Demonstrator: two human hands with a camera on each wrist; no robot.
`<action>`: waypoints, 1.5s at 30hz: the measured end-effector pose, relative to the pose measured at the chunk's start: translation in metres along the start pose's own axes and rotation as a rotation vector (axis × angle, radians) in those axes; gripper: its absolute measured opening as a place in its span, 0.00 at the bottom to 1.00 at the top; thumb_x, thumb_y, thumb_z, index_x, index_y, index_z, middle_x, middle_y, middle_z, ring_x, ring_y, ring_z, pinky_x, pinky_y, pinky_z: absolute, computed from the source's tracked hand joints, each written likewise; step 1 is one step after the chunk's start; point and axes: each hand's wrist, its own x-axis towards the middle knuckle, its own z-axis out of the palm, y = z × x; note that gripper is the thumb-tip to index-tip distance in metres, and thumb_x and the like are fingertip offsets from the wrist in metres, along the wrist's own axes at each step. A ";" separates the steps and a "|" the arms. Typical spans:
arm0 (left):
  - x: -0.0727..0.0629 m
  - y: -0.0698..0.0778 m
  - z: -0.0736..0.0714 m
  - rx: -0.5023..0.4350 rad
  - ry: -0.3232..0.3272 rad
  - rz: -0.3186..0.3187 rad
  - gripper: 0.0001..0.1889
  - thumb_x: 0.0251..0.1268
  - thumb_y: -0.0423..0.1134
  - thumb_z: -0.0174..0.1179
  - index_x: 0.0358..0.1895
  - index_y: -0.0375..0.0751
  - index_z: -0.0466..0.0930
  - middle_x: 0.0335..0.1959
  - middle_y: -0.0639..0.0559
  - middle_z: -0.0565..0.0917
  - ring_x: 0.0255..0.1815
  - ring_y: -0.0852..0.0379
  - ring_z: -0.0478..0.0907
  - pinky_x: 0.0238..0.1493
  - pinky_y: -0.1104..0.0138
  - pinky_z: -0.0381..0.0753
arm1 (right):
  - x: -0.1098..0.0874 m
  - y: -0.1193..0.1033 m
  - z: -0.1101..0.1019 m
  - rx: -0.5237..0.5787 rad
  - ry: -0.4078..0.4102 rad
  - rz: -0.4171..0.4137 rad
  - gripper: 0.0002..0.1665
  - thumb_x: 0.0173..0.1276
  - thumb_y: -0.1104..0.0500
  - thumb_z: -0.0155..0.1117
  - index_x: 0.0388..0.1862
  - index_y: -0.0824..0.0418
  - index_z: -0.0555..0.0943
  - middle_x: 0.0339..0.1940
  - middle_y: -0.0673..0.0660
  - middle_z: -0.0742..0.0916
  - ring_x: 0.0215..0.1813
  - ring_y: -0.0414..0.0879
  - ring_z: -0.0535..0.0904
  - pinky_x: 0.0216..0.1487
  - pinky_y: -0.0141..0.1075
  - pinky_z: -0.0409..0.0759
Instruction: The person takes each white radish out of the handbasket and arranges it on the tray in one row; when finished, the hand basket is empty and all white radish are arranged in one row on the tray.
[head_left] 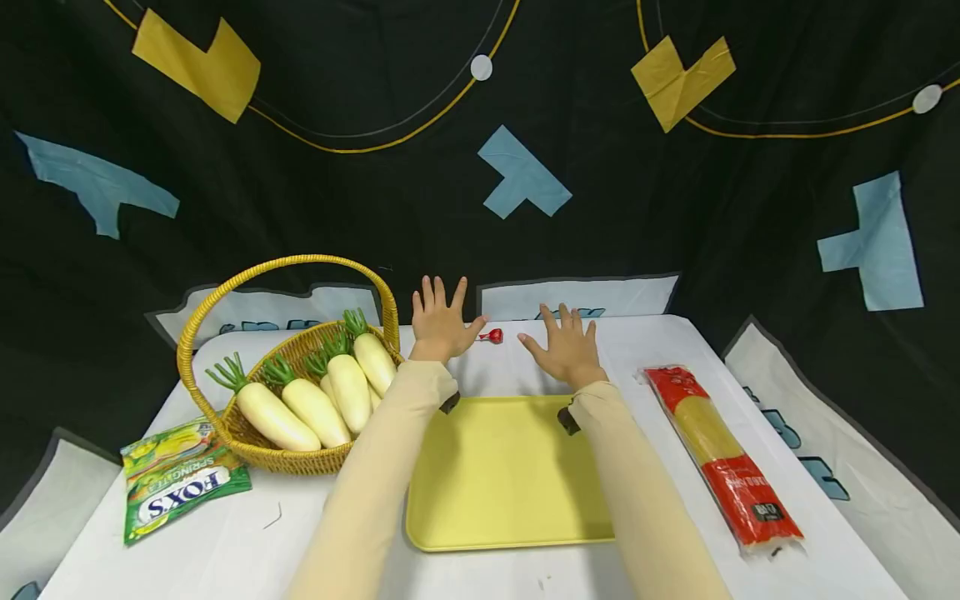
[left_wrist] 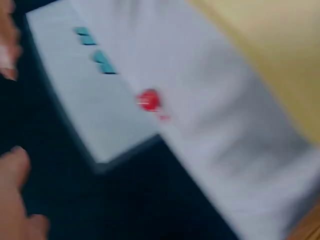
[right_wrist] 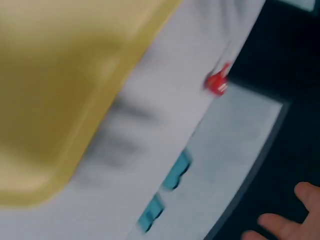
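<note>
Both hands are held up over the far part of the table with fingers spread, holding nothing. My left hand [head_left: 441, 323] is right of the wicker basket [head_left: 285, 461], which holds several white radishes [head_left: 315, 408] with green tops. My right hand [head_left: 566, 348] is above the far right part of the yellow tray [head_left: 510, 475]. Between the hands, near the far table edge, lies a small red object [head_left: 492, 336] with a round head and a short tail. Only some fingertips show in the left wrist view and the right wrist view, both blurred.
A green FOX'S candy bag [head_left: 183, 475] lies left, beside the basket. On the right lies a long red-and-clear pack of noodles [head_left: 720, 454]. The basket's tall handle [head_left: 300, 260] arches up. Behind the white table [head_left: 225, 550] hangs a black patterned cloth [head_left: 420, 208].
</note>
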 end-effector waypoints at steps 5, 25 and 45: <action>-0.017 -0.016 -0.043 -0.034 0.027 0.075 0.39 0.63 0.68 0.33 0.72 0.56 0.35 0.71 0.36 0.52 0.73 0.37 0.41 0.69 0.45 0.45 | -0.002 -0.031 0.002 0.078 0.024 -0.098 0.42 0.66 0.31 0.37 0.72 0.52 0.51 0.68 0.63 0.65 0.68 0.59 0.60 0.65 0.57 0.57; -0.165 -0.132 -0.066 -0.519 0.302 -0.104 0.43 0.63 0.64 0.41 0.69 0.62 0.19 0.70 0.34 0.52 0.65 0.28 0.55 0.54 0.35 0.55 | -0.045 -0.158 0.018 0.446 -0.059 -0.439 0.43 0.63 0.34 0.47 0.72 0.46 0.48 0.64 0.55 0.71 0.59 0.48 0.74 0.55 0.44 0.74; -0.218 -0.162 0.073 -0.607 0.343 -0.554 0.48 0.59 0.63 0.49 0.72 0.47 0.31 0.59 0.23 0.47 0.50 0.29 0.56 0.34 0.49 0.63 | -0.049 -0.204 0.053 0.572 -0.135 -0.408 0.43 0.62 0.41 0.56 0.72 0.48 0.50 0.62 0.60 0.73 0.60 0.49 0.72 0.55 0.41 0.74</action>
